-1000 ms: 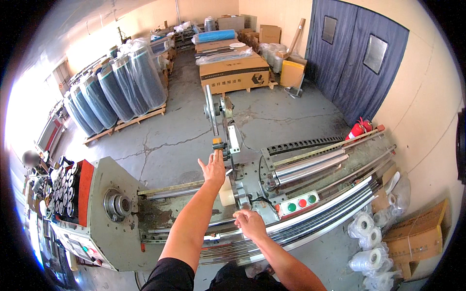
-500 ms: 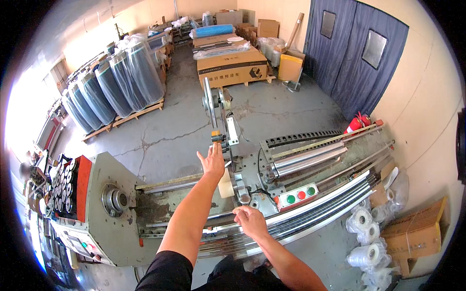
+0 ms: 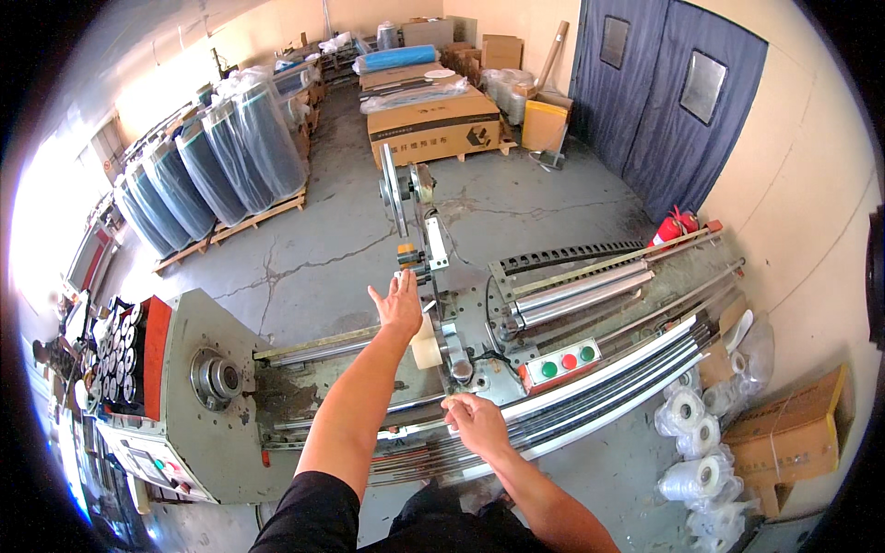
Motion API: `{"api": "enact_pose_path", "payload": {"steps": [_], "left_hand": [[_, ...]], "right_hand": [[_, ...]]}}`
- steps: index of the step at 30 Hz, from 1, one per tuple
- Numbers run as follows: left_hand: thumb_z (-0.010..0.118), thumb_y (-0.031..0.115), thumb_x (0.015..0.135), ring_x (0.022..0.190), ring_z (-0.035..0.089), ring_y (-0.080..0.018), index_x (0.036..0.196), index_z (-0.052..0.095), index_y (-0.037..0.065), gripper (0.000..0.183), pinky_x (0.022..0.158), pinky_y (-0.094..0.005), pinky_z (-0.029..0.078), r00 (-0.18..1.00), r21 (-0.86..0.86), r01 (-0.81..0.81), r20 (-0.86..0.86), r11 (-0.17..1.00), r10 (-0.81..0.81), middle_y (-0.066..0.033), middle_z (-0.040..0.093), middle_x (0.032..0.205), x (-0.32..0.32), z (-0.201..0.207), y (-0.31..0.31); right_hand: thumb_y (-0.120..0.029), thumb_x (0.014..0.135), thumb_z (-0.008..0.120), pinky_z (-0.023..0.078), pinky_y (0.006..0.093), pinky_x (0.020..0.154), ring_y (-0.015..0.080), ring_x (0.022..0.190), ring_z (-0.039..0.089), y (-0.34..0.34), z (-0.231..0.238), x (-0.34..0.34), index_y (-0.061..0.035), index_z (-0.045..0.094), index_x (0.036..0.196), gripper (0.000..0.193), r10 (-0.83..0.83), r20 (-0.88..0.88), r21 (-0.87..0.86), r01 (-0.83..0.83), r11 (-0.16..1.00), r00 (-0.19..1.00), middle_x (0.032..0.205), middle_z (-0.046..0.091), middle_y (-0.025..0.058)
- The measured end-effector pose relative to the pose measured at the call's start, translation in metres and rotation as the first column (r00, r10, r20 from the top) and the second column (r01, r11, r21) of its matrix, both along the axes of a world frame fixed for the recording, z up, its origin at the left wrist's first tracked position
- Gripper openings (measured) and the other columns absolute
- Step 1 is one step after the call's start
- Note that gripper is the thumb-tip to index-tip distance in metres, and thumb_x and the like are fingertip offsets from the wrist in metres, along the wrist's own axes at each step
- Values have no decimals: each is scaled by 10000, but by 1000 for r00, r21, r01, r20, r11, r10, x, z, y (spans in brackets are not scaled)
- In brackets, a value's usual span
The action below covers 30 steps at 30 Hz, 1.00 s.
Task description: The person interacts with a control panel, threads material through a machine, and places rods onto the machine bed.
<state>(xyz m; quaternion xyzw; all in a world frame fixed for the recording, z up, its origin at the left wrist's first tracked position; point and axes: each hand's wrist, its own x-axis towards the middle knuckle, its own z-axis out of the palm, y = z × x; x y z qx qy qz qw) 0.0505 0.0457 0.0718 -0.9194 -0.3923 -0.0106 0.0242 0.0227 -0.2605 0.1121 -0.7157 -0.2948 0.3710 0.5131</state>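
Fingers long and fanned, thumb standing well off to the side, the left hand (image 3: 400,306) is reaching out over the machine bed, its tips meeting or almost meeting an orange-and-black roller fitting (image 3: 407,255); contact is not showing clearly. Curled inward, the right hand (image 3: 479,424) is pressing thumb and forefinger together just in front of a rounded silver cylinder (image 3: 461,370); whether anything thin is lying between them, I cannot tell.

The roller fitting is sitting at the far side of the bed, beside a white bracket (image 3: 436,242) with holes and near a silver-edged wheel (image 3: 395,189). Its orange part is looking dull and blocky, its dark rollers stubby and smooth. Nearer the person, a cream block (image 3: 426,348) is standing against the silver cylinder.

Dark characters and a geometric emblem are running along the front of a large brown carton (image 3: 406,147) on a pallet. Fainter print is showing on a tilted carton (image 3: 784,433) at lower right. On the bed, a white control panel (image 3: 536,373) is carrying two green buttons and a red one, any lettering there being too small to make out.
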Motion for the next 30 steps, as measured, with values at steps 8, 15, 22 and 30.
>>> {"api": "enact_pose_path", "payload": {"steps": [8, 15, 22, 30], "left_hand": [[516, 120, 1001, 1570, 363, -241, 1660, 336, 132, 684, 1230, -771, 166, 1000, -28, 8, -22, 1000, -9, 21, 297, 1740, -3, 10, -11], [590, 131, 943, 1588, 333, -245, 1671, 318, 147, 777, 1266, -675, 214, 999, -78, -1, -38, 997, -2, 19, 248, 1770, -4, 12, -20], [647, 200, 949, 1548, 398, -308, 1630, 326, 65, 765, 1247, -552, 346, 944, -388, -90, 261, 917, 203, -145, 384, 1682, -5, -16, -27], [574, 190, 1091, 678, 670, -132, 1178, 673, -2, 233, 573, -271, 585, 492, -951, 305, 200, 48, 847, -67, 717, 869, -33, -21, -104]], "right_hand": [[-226, 1079, 566, 573, 331, 680, 169, 703, 721, -12, 3, -4, -37, 752, 1130, 270, -7, -10, 10, 7, 1000, 1000, 826, 770, 64], [-227, 1080, 574, 573, 317, 683, 157, 706, 718, -36, 18, -17, -42, 747, 1156, 264, 15, -40, 23, -14, 1000, 999, 830, 766, 64], [-200, 1094, 581, 564, 283, 701, 117, 748, 691, -51, 8, -26, -13, 743, 1224, 279, -8, -170, 135, 32, 990, 985, 860, 756, 56], [-178, 1097, 589, 551, 270, 729, 107, 769, 670, -68, -10, -27, 6, 708, 1331, 321, -41, -249, 133, 76, 988, 968, 910, 764, 64]]}}
